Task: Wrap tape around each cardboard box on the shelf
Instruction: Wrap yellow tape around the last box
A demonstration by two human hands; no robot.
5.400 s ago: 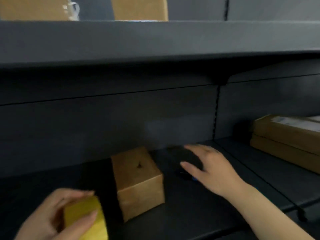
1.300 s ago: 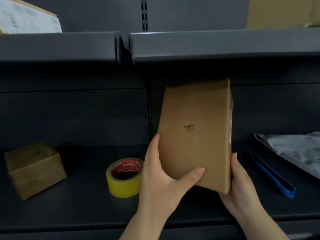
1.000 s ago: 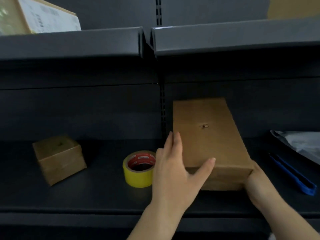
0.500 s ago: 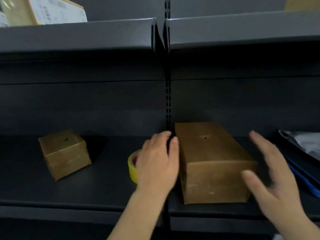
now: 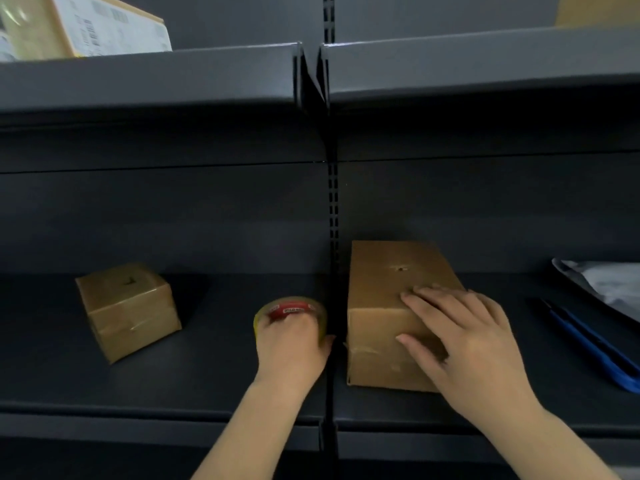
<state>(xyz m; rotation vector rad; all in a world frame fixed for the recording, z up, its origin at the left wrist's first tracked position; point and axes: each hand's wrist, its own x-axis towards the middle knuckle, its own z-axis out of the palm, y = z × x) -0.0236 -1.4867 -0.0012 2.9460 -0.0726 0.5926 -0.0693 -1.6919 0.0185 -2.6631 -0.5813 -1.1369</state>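
Observation:
A long cardboard box (image 5: 384, 292) lies flat on the dark shelf (image 5: 207, 382), just right of the middle upright. My right hand (image 5: 464, 341) rests on its near top edge with the fingers spread and fairly straight. A yellow tape roll (image 5: 294, 308) with a red core label sits left of the box. My left hand (image 5: 292, 344) grips the roll from the near side, its fingers curled over it and hiding its lower half. A small cardboard cube (image 5: 128, 310) stands further left on the same shelf.
A blue cutter (image 5: 588, 344) lies on the shelf at the right, next to a grey plastic bag (image 5: 609, 285). The upper shelf (image 5: 149, 77) overhangs close above. A labelled carton (image 5: 86, 26) sits on it at the left, another box (image 5: 595, 10) at the right.
The long box has been laid flat on the shelf. My right hand came down onto its top, and my left hand moved from the box's side to the tape roll and closed on it.

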